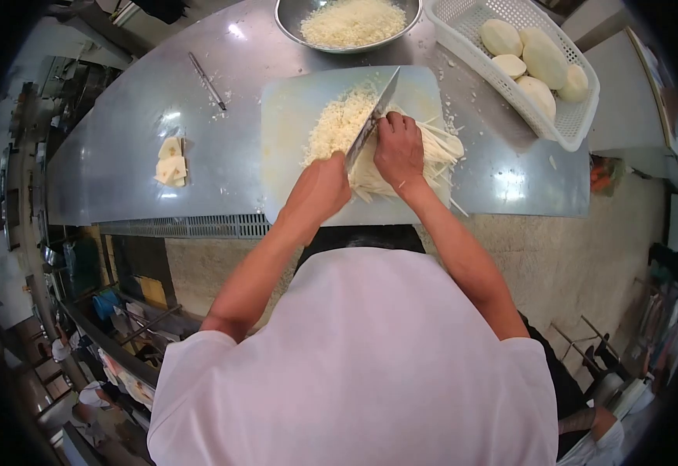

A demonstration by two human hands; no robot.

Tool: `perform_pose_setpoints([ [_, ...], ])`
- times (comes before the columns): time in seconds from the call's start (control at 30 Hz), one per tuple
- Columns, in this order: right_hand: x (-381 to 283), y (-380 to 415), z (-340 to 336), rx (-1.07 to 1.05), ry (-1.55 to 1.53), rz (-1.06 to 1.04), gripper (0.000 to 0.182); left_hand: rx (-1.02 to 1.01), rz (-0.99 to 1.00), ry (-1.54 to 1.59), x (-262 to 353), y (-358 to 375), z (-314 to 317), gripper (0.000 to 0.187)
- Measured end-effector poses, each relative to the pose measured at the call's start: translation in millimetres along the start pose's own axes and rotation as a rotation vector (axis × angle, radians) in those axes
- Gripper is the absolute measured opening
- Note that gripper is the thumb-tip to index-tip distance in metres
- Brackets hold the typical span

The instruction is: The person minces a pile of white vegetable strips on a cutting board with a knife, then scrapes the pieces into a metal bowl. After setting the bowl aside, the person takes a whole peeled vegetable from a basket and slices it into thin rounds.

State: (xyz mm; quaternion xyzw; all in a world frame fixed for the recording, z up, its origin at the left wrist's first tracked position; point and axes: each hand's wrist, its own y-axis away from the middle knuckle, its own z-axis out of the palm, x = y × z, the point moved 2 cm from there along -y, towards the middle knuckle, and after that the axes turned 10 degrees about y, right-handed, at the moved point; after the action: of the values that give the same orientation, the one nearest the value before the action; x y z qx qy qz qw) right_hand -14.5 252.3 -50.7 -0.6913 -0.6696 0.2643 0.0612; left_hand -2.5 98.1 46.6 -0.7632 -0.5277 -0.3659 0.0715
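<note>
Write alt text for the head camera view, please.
A person's left hand holds a cleaver, chopping potato strips that the right hand steadies on a cutting board. A bowl of chopped potato and a basket of peeled potatoes sit behind.

Your bench point(121, 179) is a brushed steel top with a slotted grille along its near edge. A pale cutting board point(292, 132) lies flat near the middle of it. Beyond the board, at the far edge, stands a metal bowl point(288, 23) of diced white pieces. To your right sits a white plastic basket point(572, 124) holding peeled pale vegetables. To your left, well apart from the board, lies a small stack of pale slices point(171, 161), and farther back a thin metal tool point(205, 79). Loose white scraps speckle the steel around the board.
</note>
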Motion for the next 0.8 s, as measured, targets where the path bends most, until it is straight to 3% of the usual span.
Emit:
perform_pose_setpoints([
  [0.13, 1.4, 1.5, 0.1, 0.043, -0.005, 0.009, 0.018, -0.009, -0.073, 0.052, -22.9, 6.9, 26.0, 0.009],
  [0.2, 0.0, 3.0, -1.2, 0.026, 0.013, -0.005, 0.018, 0.042, 0.132, 0.155, -25.7, -9.1, 30.9, 0.011],
  [0.37, 1.8, 2.5, 3.2, 0.021, -0.012, 0.014, 0.017, 0.041, -0.012, 0.090, -9.9, 15.9, 7.7, 0.011],
  [0.53, 1.7, 3.0, 0.4, 0.010, 0.021, -0.002, 0.015, 0.108, 0.070, 0.069, -27.7, -14.1, 36.6, 0.007],
  [0.63, 1.1, 1.2, -0.1, 0.012, 0.001, -0.007, 0.015, 0.074, 0.002, 0.079, -6.6, -1.6, 1.6, 0.007],
  [0.73, 2.0, 1.0, 1.2, 0.013, 0.005, 0.016, 0.014, 0.066, -0.121, 0.089, -29.5, 5.1, 24.4, 0.013],
  [0.77, 1.2, 3.1, 0.8, 0.030, 0.013, 0.014, 0.014, 0.120, 0.009, 0.077, -54.1, -5.3, 40.8, 0.013],
  [0.8, 1.2, 4.1, -0.4, 0.025, 0.013, 0.007, 0.014, 0.123, 0.003, 0.083, -51.6, -5.7, 34.7, 0.013],
])
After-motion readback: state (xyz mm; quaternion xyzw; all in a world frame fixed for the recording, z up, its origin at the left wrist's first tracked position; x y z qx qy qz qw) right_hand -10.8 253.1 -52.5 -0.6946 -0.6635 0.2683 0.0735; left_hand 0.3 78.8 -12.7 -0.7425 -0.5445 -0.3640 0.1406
